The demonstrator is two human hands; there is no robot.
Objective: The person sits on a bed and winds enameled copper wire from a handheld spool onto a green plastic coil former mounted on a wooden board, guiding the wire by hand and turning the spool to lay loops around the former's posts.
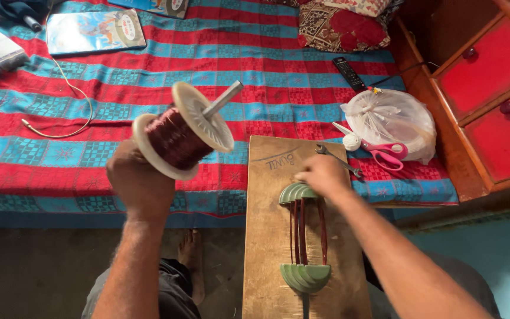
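Wire is being wound from a spool (181, 133) onto a green winding former (303, 236) fixed to a wooden board (270, 248); this is judged to be the middle of a coil, since several dark red turns are already stretched between the two stepped green end pieces.

The spool of reddish copper wire, with pale flanges and a metal rod through its core, is held up in the air over the striped bed cover (90, 159) by the left hand (139, 183), which is closed around its lower flange. The right hand (324, 175) is laid on the upper green end piece, fingers curled over it; whether wire is pinched between them cannot be told.

For the next turn, the wire would need to be kept taut and guided into the correct step of the former.

A spanner (337, 159) and pink-handled scissors (385, 152) lie just beyond the board.
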